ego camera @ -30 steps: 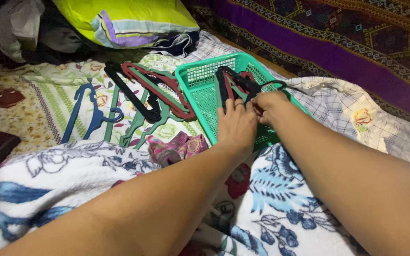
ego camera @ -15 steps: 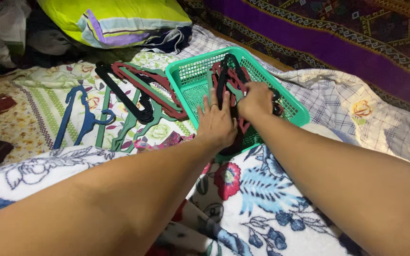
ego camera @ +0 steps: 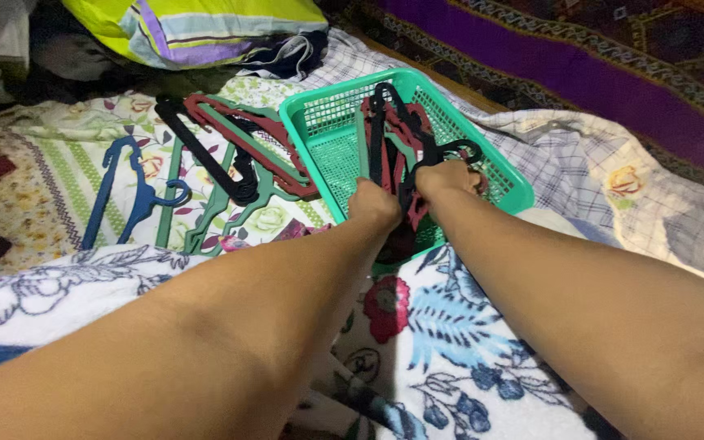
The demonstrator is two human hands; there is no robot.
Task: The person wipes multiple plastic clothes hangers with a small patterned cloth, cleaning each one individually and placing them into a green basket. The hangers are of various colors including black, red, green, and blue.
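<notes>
Plastic hangers (ego camera: 397, 147) crowding basket rim (ego camera: 317, 167)

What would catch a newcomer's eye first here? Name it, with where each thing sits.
The green basket at centre, where the left hand and right hand grip a bundle of hangers standing in it. Left of the basket, loose hangers lie on the flowered sheet, with a bright yellow pillow above.

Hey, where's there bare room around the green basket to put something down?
Free: the checked cloth right of the green mesh plastic basket, and the striped floral sheet left of the blue plastic hanger. Crowded: the basket's hanger bundle under both hands, and the loose hanger pile.
</notes>
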